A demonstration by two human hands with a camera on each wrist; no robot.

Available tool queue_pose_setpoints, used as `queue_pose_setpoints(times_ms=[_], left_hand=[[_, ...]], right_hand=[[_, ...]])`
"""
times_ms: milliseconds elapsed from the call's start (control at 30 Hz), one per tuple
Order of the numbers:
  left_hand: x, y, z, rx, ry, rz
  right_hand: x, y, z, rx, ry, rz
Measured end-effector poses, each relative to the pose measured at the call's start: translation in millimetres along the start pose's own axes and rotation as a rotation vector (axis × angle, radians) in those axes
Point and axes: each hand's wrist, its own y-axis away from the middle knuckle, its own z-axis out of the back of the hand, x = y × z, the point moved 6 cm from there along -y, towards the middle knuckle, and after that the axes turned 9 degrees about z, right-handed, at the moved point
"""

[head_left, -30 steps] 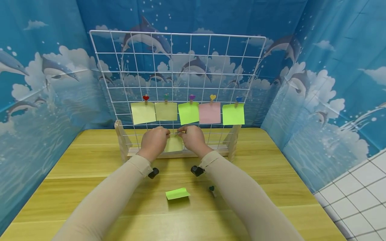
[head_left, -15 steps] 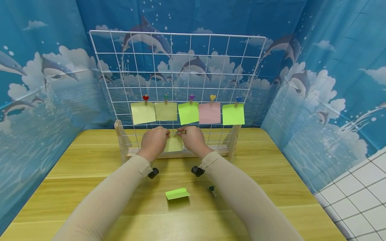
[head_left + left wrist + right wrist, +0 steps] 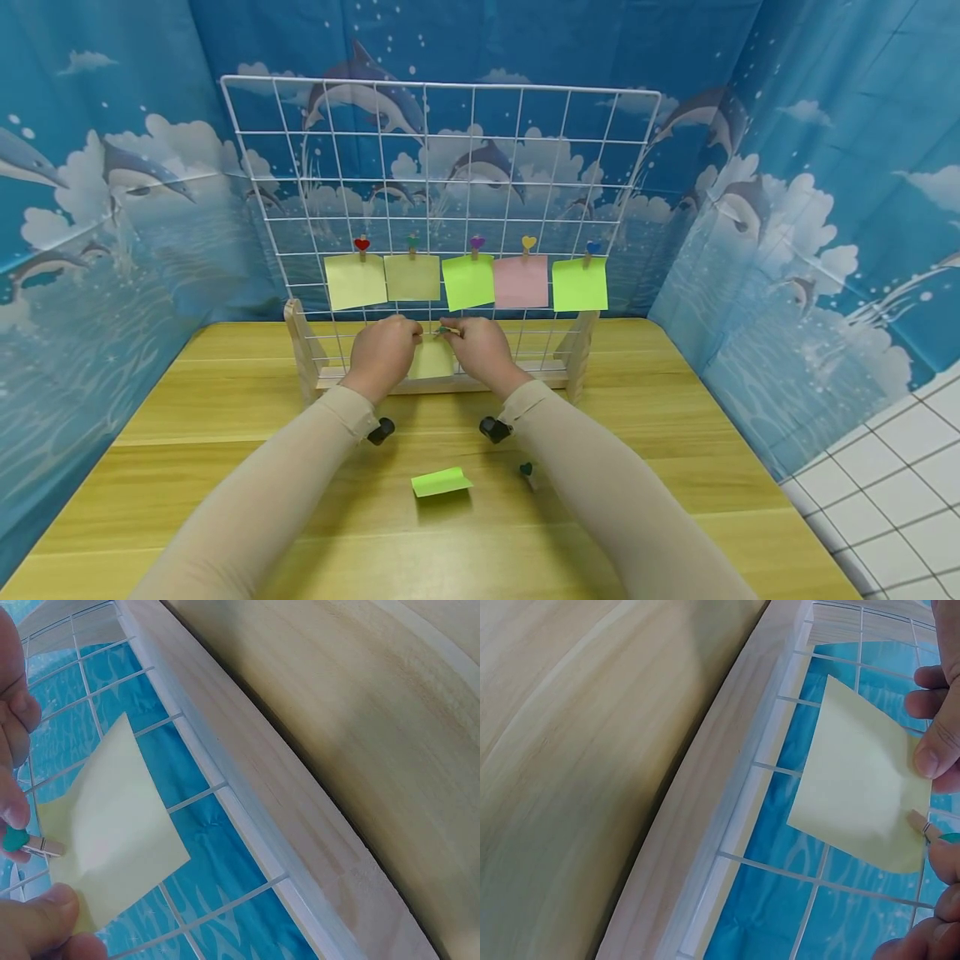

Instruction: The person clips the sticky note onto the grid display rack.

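Observation:
At the lower part of the white wire grid (image 3: 474,179), my left hand (image 3: 384,354) pinches the edge of a pale yellow sticky note (image 3: 432,360) between thumb and finger. My right hand (image 3: 482,348) holds a small wooden clothespin (image 3: 918,822) with a green heart, its tip at the note's upper edge. In the left wrist view, the clothespin (image 3: 43,845) sits over the note's edge near a grid wire; whether it grips both cannot be told. The note (image 3: 859,780) hangs in front of the grid in the right wrist view.
Higher on the grid, several notes, such as a pink one (image 3: 522,282), hang from heart clothespins. A bright green note (image 3: 442,482) and a dark green heart clothespin (image 3: 527,471) lie on the wooden table (image 3: 360,533). Wooden feet (image 3: 303,350) support the grid.
My right hand has shifted very slightly right and down, and the clothespin's green heart shows more between its fingers. The left hand and the note stay in place.

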Motion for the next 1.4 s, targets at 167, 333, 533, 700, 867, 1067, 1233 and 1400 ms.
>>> queue_pose_setpoints(times_ms=[167,333,533,700,867,1067,1233,1400], left_hand=[[-0.8,0.1,1.4,0.008,-0.003,-0.001],[-1.5,0.0,1.4,0.004,-0.006,-0.01],[-1.5,0.6,0.5,-0.019,-0.016,-0.024],[-1.1,0.6,0.5,-0.022,-0.014,-0.021],[-1.2,0.9,0.9,-0.019,-0.016,-0.02],[-0.4,0.4,-0.6,-0.016,-0.014,-0.018],[-0.4,0.4,-0.4,-0.018,-0.011,-0.02],[-0.4,1.0,0.2,-0.017,-0.008,-0.016]], right_hand=[[-1.1,1.1,-1.4,0.007,0.016,0.023],[-2.3,2.6,-3.1,0.026,-0.016,0.026],[-3.1,3.8,-4.4,0.049,-0.055,0.011],[-3.0,4.2,-5.0,0.045,-0.099,0.01],[-2.5,4.4,-6.4,0.043,-0.125,0.02],[-1.2,4.2,-8.0,0.058,-0.13,0.024],[-0.6,4.1,-8.6,0.068,-0.133,0.016],[-0.3,3.8,-9.3,0.087,-0.124,0.009]])
